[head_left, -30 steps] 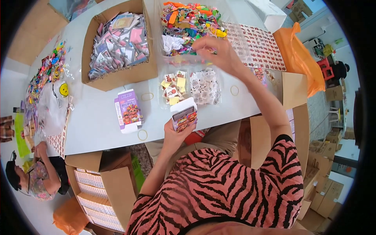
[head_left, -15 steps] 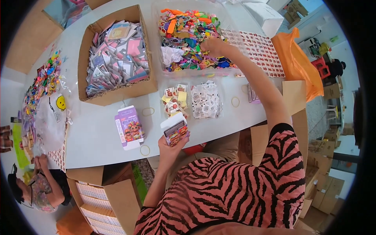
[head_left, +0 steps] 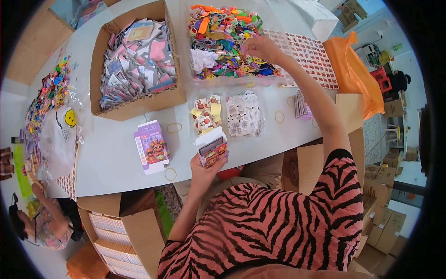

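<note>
Carton (head_left: 214, 152) gripped in left hand (head_left: 202, 173); right hand (head_left: 261, 49) at its one o'clock over trinkets (head_left: 226, 43), can't tell grip.

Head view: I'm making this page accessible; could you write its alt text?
A person holds a small open carton in the left hand, while the right hand is over colourful trinkets in a clear tray. On the pale table, a cardboard box of flat packets stands left of the tray, with a purple carton in front.

one held box (head_left: 213, 155), one trinket tray (head_left: 218, 83), one card-filled carton (head_left: 144, 105)
</note>
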### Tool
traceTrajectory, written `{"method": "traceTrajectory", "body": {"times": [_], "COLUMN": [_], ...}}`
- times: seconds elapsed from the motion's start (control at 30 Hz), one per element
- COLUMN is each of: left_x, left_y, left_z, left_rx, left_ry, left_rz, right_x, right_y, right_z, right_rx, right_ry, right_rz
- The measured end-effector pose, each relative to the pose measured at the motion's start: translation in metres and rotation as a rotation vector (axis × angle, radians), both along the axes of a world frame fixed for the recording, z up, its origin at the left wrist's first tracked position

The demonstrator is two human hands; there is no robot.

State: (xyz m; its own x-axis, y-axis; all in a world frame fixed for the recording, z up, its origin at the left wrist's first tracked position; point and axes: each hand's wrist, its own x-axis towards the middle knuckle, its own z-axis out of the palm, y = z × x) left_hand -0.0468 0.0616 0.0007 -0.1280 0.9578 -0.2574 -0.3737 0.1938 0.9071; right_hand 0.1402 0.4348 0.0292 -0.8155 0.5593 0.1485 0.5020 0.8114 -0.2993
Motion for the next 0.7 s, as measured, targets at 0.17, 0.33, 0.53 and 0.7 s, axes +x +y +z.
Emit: {"method": "traceTrajectory", "body": {"times": [0.17, 0.33, 0.53, 0.7], "left_x": [0.002, 0.006, 0.016, 0.017], "left_y": [0.005, 0.014, 0.018, 0.027], "left_z": [0.002, 0.003, 0.022, 0.021], "left_rx": [0.031, 0.07, 0.112, 0.162], "left_ry": [0.03, 0.11, 0.064, 0.124], "left_rz": [-0.006, -0.038, -0.054, -0.025], "right_x": [-0.005, -0.018, -0.029, -0.034], "right_y": [-0.052, -0.126, -0.185, -0.198], "right_z": [0.055, 0.106, 0.107, 0.098], "right_rx": [-0.72, -1.005, -0.979, -0.806], "right_ry": [0.375, 0.439, 0.391, 0.403], "right_rz": [-0.09, 0.031, 0.169, 0.133]}}
